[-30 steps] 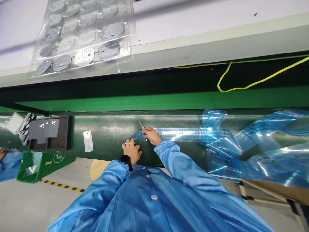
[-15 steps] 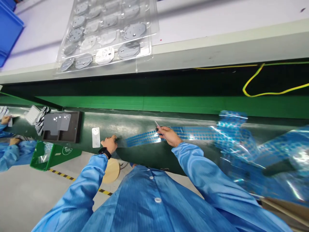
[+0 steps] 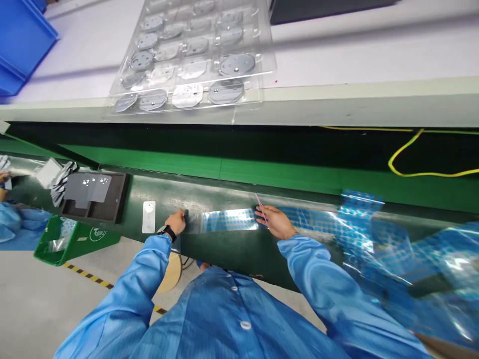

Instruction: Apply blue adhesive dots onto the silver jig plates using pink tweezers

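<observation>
A long clear film strip with rows of blue dots [image 3: 228,220] lies along the green bench, its left end plain and transparent. My left hand [image 3: 175,222], with a black watch at the wrist, is closed at that plain end and pinches the film. Over the strip's dotted part is my right hand [image 3: 277,222], palm partly turned up. Between its fingers it holds thin pink tweezers [image 3: 260,203], which point up and away from me. A white rectangular plate with a round mark [image 3: 148,217] lies left of my left hand.
A dark divided tray [image 3: 119,199] holds grey sheets. Crumpled dotted film [image 3: 389,244] is heaped at right. On the shelf above, clear blister trays [image 3: 194,70] hold grey oval plates. A green bin [image 3: 71,239] and a co-worker's sleeve [image 3: 22,227] are at left.
My left hand has curled its fingers closed at the film's end. The strip lies straighter. My right hand has shifted slightly right, with the tweezers more upright. The view has tilted a little.
</observation>
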